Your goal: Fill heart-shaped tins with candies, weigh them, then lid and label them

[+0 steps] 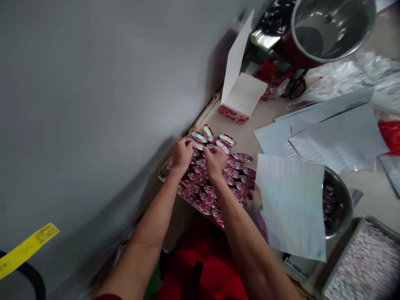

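Between my hands is a shiny oval piece (198, 146) with a rainbow-like sheen. My left hand (181, 155) pinches its left end. At the right end, the fingertips of my right hand (216, 161) are pressed together on it. Under and around both hands lie several red and pink oval pieces (206, 199) in rows at the table corner, many with a round spot in the middle. A few ovals farther off, such as the glossy oval (227, 139), reflect coloured light. My palms hide part of the rows.
A grey wall (109, 83) borders the table on the left. Beyond the ovals stands an opened white box (245, 93). To the right are iridescent sheets (287, 200), a metal bowl (345, 204), and a tray of small pale pieces (365, 266). A large metal pot (334, 29) stands at the back.
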A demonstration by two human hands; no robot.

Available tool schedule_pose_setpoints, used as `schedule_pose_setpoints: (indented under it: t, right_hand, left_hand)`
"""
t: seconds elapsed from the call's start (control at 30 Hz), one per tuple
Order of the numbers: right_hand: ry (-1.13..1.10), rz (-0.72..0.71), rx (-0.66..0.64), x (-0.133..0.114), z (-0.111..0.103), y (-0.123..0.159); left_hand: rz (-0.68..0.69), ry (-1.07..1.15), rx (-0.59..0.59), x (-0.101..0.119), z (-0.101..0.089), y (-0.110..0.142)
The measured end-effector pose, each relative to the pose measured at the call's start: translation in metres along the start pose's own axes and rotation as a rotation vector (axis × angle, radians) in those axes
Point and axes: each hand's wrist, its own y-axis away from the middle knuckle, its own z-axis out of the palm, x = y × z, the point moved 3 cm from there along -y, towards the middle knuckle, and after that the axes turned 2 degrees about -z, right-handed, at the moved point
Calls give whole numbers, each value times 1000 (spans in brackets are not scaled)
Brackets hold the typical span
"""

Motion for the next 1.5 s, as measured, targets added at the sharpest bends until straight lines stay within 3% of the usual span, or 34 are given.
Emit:
schedule_pose_setpoints:
  t: [0.17, 0.67, 0.9, 1.0, 1.1, 1.23, 1.33, 1.4, 1.5]
  right_hand:
    - [208, -19, -44, -14, 21, -18]
    - [267, -56, -29, -12, 23, -18]
    - [303, -34, -91, -10, 25, -25]
    - [289, 14, -79, -9, 22, -34]
    - [255, 21, -75, -10, 16, -36]
    - [6, 38, -12, -2, 0, -28]
    - [-276, 68, 105, 12, -16, -21]
    - [-401, 89, 155, 22, -22, -18]
    - [-485, 101, 164, 31, -23, -17]
  left_hand:
    - [42, -143, -3, -14, 12, -25]
    - [74, -200, -16, -18, 15, -25]
    - [40, -175, 29, -18, 20, -26]
    - [-30, -133, 68, -19, 21, -27]
    - [-90, -133, 20, -15, 20, -32]
    - [-99, -141, -30, -6, 6, -38]
    - [-51, -108, 13, -5, -8, -19]
    - [-90, 80, -18, -9, -10, 8]
    - [-358, 589, -301, -18, 4, 57]
